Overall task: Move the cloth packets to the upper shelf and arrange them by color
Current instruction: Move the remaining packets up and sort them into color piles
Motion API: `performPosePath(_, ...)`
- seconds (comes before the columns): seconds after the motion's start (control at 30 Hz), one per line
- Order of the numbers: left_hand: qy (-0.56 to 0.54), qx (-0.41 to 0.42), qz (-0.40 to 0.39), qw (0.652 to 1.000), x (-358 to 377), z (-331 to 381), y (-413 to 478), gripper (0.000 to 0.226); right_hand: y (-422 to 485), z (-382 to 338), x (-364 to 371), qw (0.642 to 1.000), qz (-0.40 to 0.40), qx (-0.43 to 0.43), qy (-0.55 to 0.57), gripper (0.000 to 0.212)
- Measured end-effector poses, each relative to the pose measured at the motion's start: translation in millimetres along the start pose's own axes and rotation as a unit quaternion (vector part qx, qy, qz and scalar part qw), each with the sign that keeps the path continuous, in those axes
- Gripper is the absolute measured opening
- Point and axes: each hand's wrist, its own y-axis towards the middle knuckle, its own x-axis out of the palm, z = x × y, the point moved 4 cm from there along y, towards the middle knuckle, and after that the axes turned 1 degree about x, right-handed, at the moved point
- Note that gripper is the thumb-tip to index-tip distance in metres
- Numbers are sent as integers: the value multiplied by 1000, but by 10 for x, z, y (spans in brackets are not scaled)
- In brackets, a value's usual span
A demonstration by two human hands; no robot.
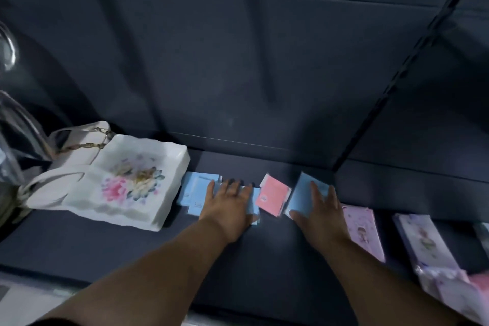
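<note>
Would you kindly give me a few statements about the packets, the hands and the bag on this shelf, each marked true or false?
1. The pink packet lies between blue packets. True.
2. The left hand rests flat on the left blue packets. True.
3. The right hand is lifting the pink packet. False: it lies on the right blue packet, and neither hand grips the pink one.
4. The floral bag sits to the right of all the packets. False: it is at their left.
5. Lilac illustrated packs lie to the right of the right hand. True.
</note>
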Motion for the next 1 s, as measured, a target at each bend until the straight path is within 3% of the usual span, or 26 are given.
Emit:
performPosePath(0.17,3,20,31,999,-45,41,79,89,73,-48,-49,998,17,27,60,103)
performPosePath(0.3,12,19,52,998,-99,64,71,92,123,-82,-61,996,18,46,68,102)
performPosePath(0.43,-23,2,104,994,-146,41,46,69,121,-121,-61,996,34,65,55,98)
performPosePath(0.57,-163,-61,151,973,-283,-38,2,32,83,-151,-96,991,14,91,98,106)
performPosePath(0.73,-326,-167,197,909,-465,-105,-29,28,-109,-195,-89,990,12,64,126,96)
performPosePath(0.83,-398,-182,132,889,-386,16,46,43,-223,-145,-47,985,17,63,160,90)
performPosePath(0.9,-398,-153,57,903,-264,175,78,56,-304,-95,-10,980,16,67,186,87)
performPosePath(1.0,-313,-132,-20,940,-138,303,109,77,-413,-29,41,980,12,67,188,86)
